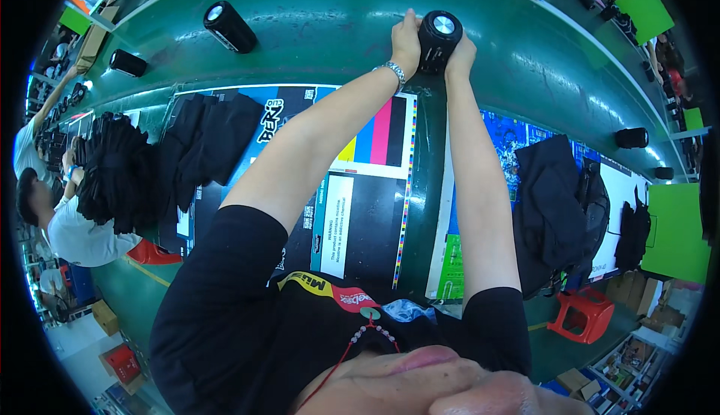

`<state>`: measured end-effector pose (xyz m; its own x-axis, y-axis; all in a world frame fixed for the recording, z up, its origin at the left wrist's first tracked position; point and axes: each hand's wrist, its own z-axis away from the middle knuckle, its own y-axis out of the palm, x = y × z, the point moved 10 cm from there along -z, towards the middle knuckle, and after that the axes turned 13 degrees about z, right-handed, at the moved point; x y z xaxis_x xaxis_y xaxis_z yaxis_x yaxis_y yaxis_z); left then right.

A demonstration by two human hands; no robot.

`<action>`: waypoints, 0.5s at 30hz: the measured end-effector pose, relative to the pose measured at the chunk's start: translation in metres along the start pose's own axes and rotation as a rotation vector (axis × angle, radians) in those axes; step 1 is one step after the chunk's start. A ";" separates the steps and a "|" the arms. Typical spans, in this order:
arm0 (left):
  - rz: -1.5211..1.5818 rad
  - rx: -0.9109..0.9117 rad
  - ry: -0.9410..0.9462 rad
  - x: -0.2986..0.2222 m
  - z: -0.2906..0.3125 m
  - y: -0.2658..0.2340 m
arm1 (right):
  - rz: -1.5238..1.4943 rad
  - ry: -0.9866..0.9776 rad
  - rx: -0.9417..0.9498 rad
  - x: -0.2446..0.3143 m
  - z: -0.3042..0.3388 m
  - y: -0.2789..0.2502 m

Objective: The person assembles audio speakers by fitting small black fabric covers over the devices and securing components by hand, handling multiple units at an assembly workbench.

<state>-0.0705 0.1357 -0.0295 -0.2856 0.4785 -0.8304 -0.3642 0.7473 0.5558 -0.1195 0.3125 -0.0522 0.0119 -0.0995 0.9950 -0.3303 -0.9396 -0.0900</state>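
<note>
Far out over the green belt, both my arms reach forward to a black cylindrical speaker [433,49] with a round silver disc on its upper end. My left hand [406,43], with a metal bracelet at the wrist, grips its left side. Against its right side rests my right hand [460,58], its fingers mostly hidden behind the speaker. The speaker stands nearly upright between my hands. Further left on the belt are a similar speaker [231,28], tilted in view, and a smaller-looking one [128,63]. Another speaker [631,138] is at the right.
Printed sheets [375,212] cover the near surface below my arms. Black cloth pouches are piled at left [214,133] and right [547,205]. A co-worker [82,224] sits at the far left. A red stool [583,316] and a green panel [679,231] are on the right.
</note>
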 end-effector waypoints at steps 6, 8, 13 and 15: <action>-0.340 0.250 -0.079 -0.050 0.027 -0.021 | 0.105 0.051 0.108 0.021 0.036 -0.062; -0.454 0.539 0.116 -0.097 0.055 -0.007 | 0.160 -0.069 0.172 0.034 0.044 -0.111; -1.079 1.109 -0.095 -0.211 0.200 -0.076 | 0.336 -0.362 0.581 0.121 0.200 -0.137; -1.053 1.298 -0.418 -0.208 0.272 -0.104 | 0.525 -0.355 0.766 0.117 0.274 -0.159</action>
<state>0.2675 0.0837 0.0748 -0.1038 -0.5023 -0.8585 0.7294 0.5484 -0.4090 0.1929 0.3610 0.0670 0.3619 -0.5382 0.7612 0.3225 -0.6938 -0.6439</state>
